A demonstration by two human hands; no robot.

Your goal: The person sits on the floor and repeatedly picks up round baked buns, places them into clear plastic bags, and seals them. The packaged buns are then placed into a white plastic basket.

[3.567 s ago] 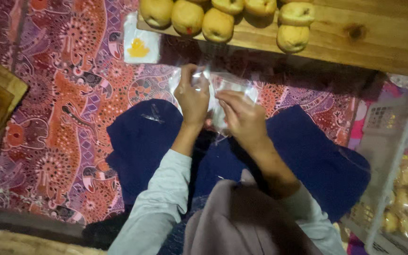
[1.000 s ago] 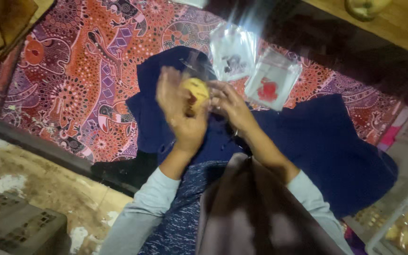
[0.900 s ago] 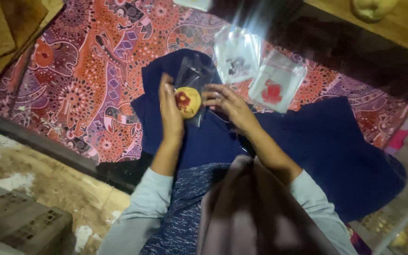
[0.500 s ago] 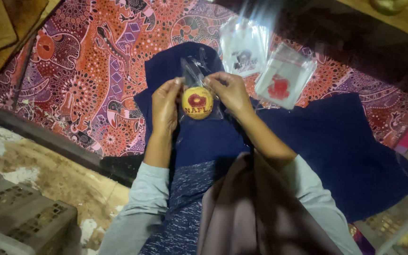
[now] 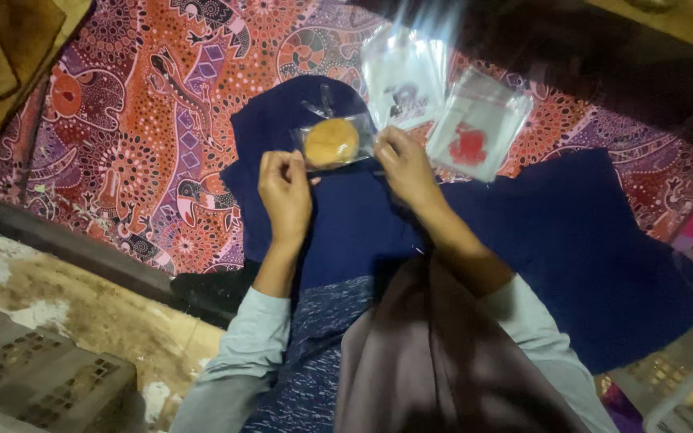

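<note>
1. A round golden pastry (image 5: pixel 331 142) sits inside a small clear plastic bag (image 5: pixel 337 141), held flat above the person's lap over dark blue cloth (image 5: pixel 346 224)
2. The left hand (image 5: pixel 285 192) is closed in a pinch on the bag's left edge, fingers curled in
3. The right hand (image 5: pixel 405 164) pinches the bag's right edge, thumb and fingertips pressed together on the plastic
4. Just beyond the right hand lie two more clear bags: an empty bag with a dark print (image 5: pixel 404 80), and beside it, to the right, an empty bag with a red print (image 5: pixel 477 126)
5. Both rest on a red and purple patterned mat (image 5: pixel 130 112) that spreads under the lap
6. Pale grey-blue sleeves (image 5: pixel 242 353) cover both forearms, and a brown cloth (image 5: pixel 435 361) hangs down the middle
7. At the left, past the mat's dark edge, a bare concrete floor (image 5: pixel 66 297) shows, with a grey crate (image 5: pixel 34 377) in the corner
8. A white basket (image 5: pixel 683 393) stands at the lower right
</note>
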